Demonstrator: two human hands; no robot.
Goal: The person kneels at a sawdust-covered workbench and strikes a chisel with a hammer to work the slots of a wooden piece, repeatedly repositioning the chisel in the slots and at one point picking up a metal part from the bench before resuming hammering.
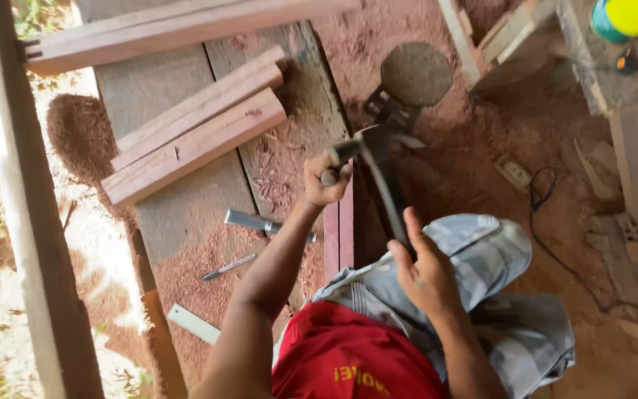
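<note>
Rough reddish wooden planks [193,144], dull metal chisel [252,221], matt grey cloth shorts [481,258]

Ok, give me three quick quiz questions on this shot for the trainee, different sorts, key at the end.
1. True or false: the left hand grips a dark handle.
2. What lies on the bench nearest the left forearm? A) chisel B) saw C) drill
3. Fill in: the right hand rests on a thin dark ____ above the knee.

Key:
1. True; the fist is closed on the handle.
2. A; the chisel lies beside the sawdust, with a pencil below it.
3. Bar; the bar slants up toward the left hand.
</note>
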